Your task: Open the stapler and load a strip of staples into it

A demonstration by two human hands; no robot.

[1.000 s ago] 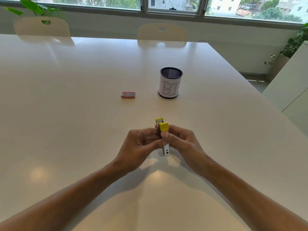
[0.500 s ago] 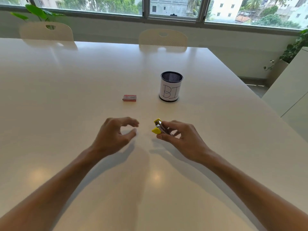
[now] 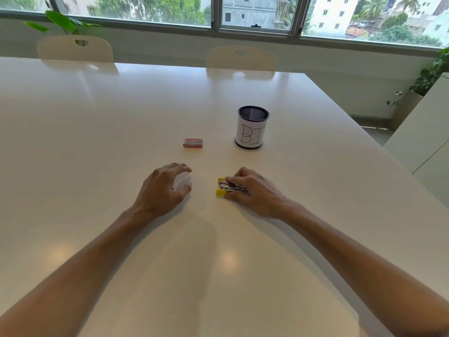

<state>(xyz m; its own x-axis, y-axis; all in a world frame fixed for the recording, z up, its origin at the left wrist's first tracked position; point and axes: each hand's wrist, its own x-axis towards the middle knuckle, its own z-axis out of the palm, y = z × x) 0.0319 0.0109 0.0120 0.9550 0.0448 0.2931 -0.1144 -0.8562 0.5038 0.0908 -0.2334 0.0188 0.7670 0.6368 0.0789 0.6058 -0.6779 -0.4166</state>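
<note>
Your right grip [image 3: 252, 190] pins the opened yellow-tipped metal stapler [image 3: 229, 187] to the white desk [image 3: 97, 147]; your left grip [image 3: 167, 188] is released, the small red staple box [image 3: 193, 143] beyond it untouched.

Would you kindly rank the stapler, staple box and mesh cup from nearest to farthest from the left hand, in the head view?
1. Stapler, just right of the left hand, under the right hand.
2. Staple box, ahead on the table.
3. Mesh cup, ahead and right.

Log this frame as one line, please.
right hand: holding stapler on table | left hand: empty, open | staple box: untouched | stage: loading not started
</note>
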